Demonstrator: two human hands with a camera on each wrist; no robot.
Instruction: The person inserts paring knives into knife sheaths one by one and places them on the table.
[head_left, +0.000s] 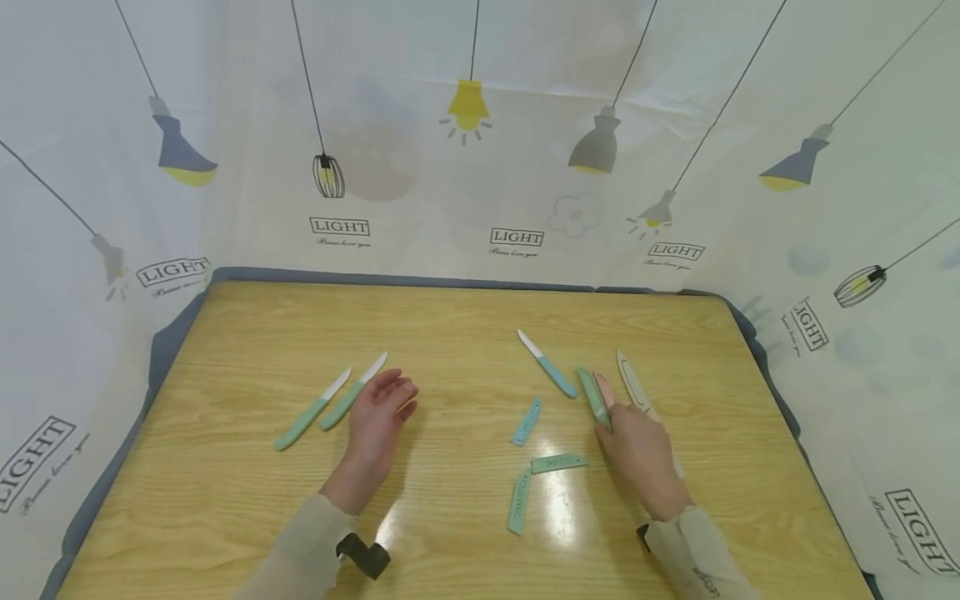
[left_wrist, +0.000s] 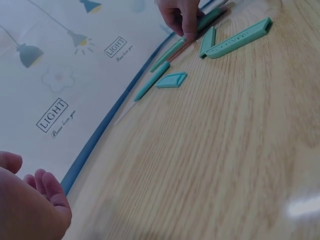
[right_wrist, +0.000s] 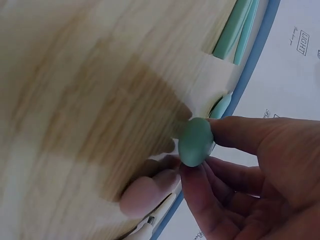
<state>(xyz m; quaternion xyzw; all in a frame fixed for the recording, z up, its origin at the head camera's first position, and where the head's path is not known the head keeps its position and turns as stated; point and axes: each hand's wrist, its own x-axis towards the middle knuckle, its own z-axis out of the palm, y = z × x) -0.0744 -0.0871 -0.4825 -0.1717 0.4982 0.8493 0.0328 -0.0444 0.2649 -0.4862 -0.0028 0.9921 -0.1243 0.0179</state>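
My right hand (head_left: pixel 641 454) pinches a green knife (right_wrist: pixel 196 142) by its handle, thumb on one side and fingers on the other. A green sheath (head_left: pixel 593 396) covers its blade. Right beside it are a pink knife (head_left: pixel 603 389) and a whitish knife (head_left: pixel 635 385), both partly hidden by the hand. My left hand (head_left: pixel 378 417) holds nothing, its fingers loosely bent, beside two green-handled knives (head_left: pixel 354 402) (head_left: pixel 309 417) with bare white blades. A blue-handled knife (head_left: pixel 555 375) lies with its white blade bare, left of the right hand.
A blue sheath (head_left: pixel 527 422) and two green sheaths (head_left: pixel 559 463) (head_left: pixel 519 502) lie on the wooden table (head_left: pixel 450 350) between the hands. A pale cloth printed with lamps (head_left: pixel 420 208) stands round the table's back and sides.
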